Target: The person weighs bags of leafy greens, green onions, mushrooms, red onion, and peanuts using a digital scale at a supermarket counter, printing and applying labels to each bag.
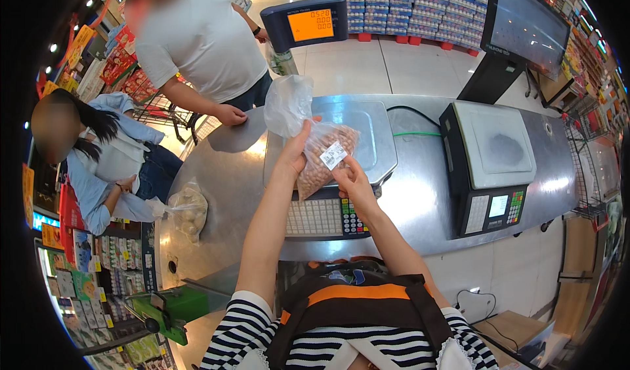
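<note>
A clear plastic bag of peanuts or similar light-brown kernels [321, 173] is held up over the pan of a label-printing scale [376, 143]. My left hand [297, 151] grips the bag around its gathered neck, and the loose top [289, 102] puffs out above. On the bag's front sits a white printed label [333, 155]. The thumb and fingers of my right hand [352, 178] are at the label's lower right corner, against the bag. Below the bag the scale's keypad [315, 218] faces me. Its orange-lit display [311, 24] stands on a post behind.
A second scale [492, 143] stands at the right on the steel counter [423, 198], before a dark monitor [526, 25]. A knotted bag of pale round items [188, 212] lies left, near a green bag-sealing device [170, 308]. Two people [202, 40] stand across the counter, one with a hand at its edge.
</note>
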`<state>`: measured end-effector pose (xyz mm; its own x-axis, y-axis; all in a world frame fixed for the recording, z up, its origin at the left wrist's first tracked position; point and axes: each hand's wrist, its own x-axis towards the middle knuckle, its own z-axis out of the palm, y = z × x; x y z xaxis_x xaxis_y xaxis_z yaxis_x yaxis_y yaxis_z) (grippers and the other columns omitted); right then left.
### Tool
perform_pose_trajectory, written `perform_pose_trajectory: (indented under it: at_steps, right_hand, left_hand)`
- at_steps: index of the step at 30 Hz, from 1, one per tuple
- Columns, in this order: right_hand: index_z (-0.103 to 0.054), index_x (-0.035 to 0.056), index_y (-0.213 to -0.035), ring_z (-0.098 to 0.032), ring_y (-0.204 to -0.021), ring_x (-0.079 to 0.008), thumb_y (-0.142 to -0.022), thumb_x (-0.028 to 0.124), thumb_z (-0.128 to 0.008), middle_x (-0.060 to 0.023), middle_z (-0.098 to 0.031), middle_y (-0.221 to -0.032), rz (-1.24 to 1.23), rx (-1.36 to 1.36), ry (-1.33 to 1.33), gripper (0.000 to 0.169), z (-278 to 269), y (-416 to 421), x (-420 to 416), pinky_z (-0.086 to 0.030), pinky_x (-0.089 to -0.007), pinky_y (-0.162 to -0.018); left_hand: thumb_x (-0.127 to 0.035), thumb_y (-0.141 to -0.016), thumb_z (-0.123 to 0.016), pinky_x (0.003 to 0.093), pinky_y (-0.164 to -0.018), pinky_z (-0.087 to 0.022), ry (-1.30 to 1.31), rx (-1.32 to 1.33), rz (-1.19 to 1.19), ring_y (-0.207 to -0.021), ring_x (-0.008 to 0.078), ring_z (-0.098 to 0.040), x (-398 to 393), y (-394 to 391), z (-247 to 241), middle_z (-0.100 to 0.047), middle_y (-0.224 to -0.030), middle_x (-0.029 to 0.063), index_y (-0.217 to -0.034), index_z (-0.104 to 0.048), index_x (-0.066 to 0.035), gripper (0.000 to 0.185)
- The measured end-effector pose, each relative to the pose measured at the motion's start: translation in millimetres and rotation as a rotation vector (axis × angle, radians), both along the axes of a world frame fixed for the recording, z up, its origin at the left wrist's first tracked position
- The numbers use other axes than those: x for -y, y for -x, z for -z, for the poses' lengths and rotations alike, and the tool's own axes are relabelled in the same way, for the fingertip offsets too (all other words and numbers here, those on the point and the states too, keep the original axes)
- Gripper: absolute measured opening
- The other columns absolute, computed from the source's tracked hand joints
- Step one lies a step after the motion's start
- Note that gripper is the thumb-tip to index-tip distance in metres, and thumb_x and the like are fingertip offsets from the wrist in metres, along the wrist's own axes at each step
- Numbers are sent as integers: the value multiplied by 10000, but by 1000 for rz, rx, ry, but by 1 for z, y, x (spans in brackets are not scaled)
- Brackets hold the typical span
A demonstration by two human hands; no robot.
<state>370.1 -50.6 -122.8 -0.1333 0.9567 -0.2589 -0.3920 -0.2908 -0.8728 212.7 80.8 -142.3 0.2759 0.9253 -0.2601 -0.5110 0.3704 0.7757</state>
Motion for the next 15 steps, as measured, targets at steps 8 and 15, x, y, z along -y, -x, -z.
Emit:
perform_pose_trajectory:
  at_steps: [8,15]
  right_hand:
    - [-270,-34,-1424,-258,-1380,-388,-814,176,-639,-239,-317,-1461,57,1246,-947,742,-6,10,-2,-185,-462,-1135]
    - [-75,33,-1500,-182,-1422,-306,-961,266,-475,-174,-113,-1553,310,301,-482,710,23,21,14,-97,-418,-1160]
  left_hand:
    - [-354,-985,-484,347,-949,-463,-34,114,-24,-1081,195,-563,12,-4,-5,-593,-1156,84,-1236,-553,-77,380]
    - [-333,-997,-441,475,-1026,-396,-180,796,-315,-1110,239,-523,75,-15,-23,-567,-1046,81,-885,-493,-106,259]
